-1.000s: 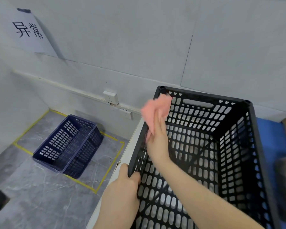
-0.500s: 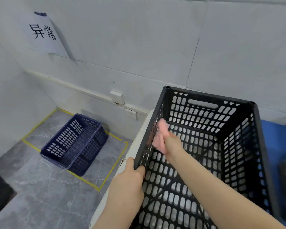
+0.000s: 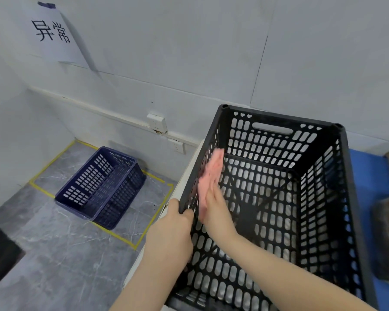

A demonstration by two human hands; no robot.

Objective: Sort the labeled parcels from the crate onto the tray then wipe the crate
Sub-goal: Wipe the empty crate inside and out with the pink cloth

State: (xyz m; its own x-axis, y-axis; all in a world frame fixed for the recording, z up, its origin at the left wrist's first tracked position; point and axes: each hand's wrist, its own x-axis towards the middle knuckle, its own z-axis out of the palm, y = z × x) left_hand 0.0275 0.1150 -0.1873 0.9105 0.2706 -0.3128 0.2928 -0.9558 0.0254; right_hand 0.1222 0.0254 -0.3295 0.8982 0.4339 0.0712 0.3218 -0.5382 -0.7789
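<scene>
A black perforated crate (image 3: 276,118) stands on a white table, and no parcel shows inside it. My left hand (image 3: 174,230) grips the crate's left rim, thumb outside and fingers curled over the edge. Inside the crate, my right hand (image 3: 213,203) lies flat with straight fingers and presses a pink cloth (image 3: 209,176) against the inner left wall. The cloth is blurred. No tray or parcels are in view.
A dark blue basket (image 3: 99,187) sits on the grey floor inside a yellow taped rectangle (image 3: 41,185), left of the table. A paper sign (image 3: 52,32) hangs on the white wall. Wall sockets (image 3: 156,123) are behind. A blue surface (image 3: 368,171) lies right of the crate.
My right hand brought the pink cloth down from the rim's far left corner into the crate and now rubs it along the inner left wall. My left hand keeps its grip.
</scene>
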